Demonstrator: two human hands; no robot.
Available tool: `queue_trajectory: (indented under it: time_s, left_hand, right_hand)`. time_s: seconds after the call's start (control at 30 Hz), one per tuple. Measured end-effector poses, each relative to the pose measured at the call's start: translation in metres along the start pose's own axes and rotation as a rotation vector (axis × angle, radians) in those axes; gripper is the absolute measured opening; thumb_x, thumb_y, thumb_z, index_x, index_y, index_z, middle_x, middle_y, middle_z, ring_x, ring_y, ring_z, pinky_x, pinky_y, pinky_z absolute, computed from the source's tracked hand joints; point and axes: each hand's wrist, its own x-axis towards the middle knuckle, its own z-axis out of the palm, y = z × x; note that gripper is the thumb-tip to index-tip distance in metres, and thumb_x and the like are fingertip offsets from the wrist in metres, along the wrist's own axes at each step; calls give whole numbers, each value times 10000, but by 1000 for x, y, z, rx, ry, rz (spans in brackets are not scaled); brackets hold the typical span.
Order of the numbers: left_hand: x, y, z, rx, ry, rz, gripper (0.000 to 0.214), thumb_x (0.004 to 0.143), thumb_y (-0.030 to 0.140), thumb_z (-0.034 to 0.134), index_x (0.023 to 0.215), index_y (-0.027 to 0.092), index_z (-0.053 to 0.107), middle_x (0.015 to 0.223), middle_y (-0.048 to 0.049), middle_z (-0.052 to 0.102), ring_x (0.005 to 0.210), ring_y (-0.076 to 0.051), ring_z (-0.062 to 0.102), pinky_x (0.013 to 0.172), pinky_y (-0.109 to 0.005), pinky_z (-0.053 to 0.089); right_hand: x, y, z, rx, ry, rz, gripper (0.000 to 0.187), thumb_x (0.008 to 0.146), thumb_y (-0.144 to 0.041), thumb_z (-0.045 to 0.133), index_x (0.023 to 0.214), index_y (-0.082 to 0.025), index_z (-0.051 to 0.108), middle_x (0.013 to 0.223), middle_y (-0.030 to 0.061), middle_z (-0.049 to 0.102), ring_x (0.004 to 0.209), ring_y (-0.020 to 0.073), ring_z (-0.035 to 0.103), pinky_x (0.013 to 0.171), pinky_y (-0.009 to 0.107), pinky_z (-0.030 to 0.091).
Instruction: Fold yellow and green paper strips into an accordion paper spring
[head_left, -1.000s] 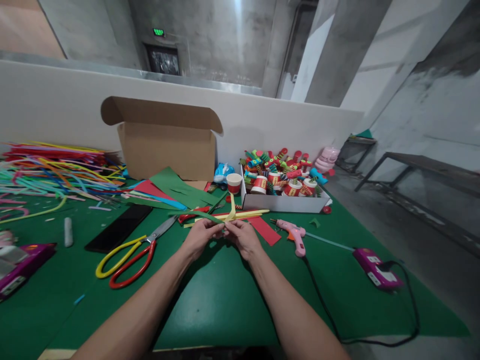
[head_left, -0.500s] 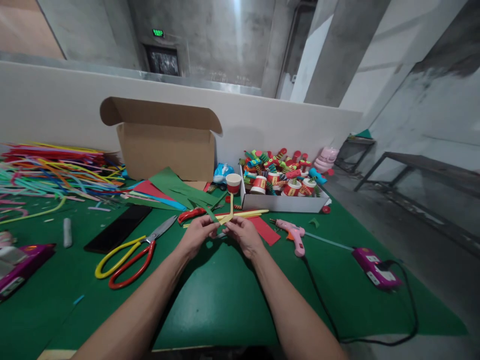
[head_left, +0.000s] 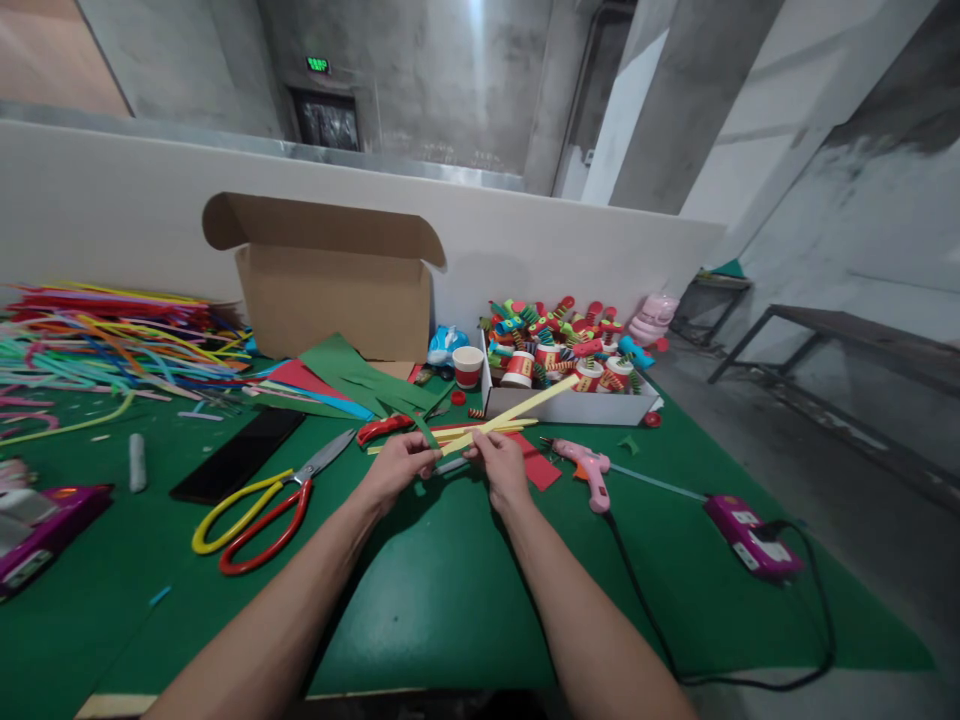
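My left hand is closed, pinching the lower end of a yellow paper strip together with a green paper strip. The yellow strip slants up to the right, its far end in front of the white box. My right hand is closed on the yellow strip farther along. Behind the hands lie more yellow strips, a red paper piece and a red-handled tool. A greyish pen-like thing shows partly between the hands.
Large scissors and a black phone lie left. A pink glue gun and purple power strip are right. Behind stand a paper cup, a white box of crafted figures and a cardboard box.
The yellow strip, bent upward before, now runs straight and slants to the right. My right hand has shifted slightly right, away from my left, which stays nearly in place.
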Motion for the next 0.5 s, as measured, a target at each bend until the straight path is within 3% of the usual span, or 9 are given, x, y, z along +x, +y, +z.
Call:
queue_trajectory:
  time_s: [0.1,0.23,0.5]
  left_hand:
    - [1,-5,0,-67,2,-40,169,549,283,659,539,149,558,436,21,476,417,-72,398,448,-205,295]
    - [2,-10,0,-205,-19,-80,171,530,242,683,546,146,543,461,28,477,422,-63,412,444,-199,320]
    - [4,-12,1,-263,2,-124,221,519,240,713,547,141,518,460,40,463,405,-48,412,425,-186,330]
  right_hand:
    - [-2,0,-1,160,-176,149,261,567,-363,761,683,-150,664,524,-40,548,531,85,518,646,245,457]
    - [-6,2,0,198,-407,250,373,520,-257,807,856,-150,688,635,-20,605,611,80,551,686,228,450]
    - [-2,18,3,88,-393,256,312,622,-366,745,844,-153,691,523,-40,528,476,41,429,469,166,307]
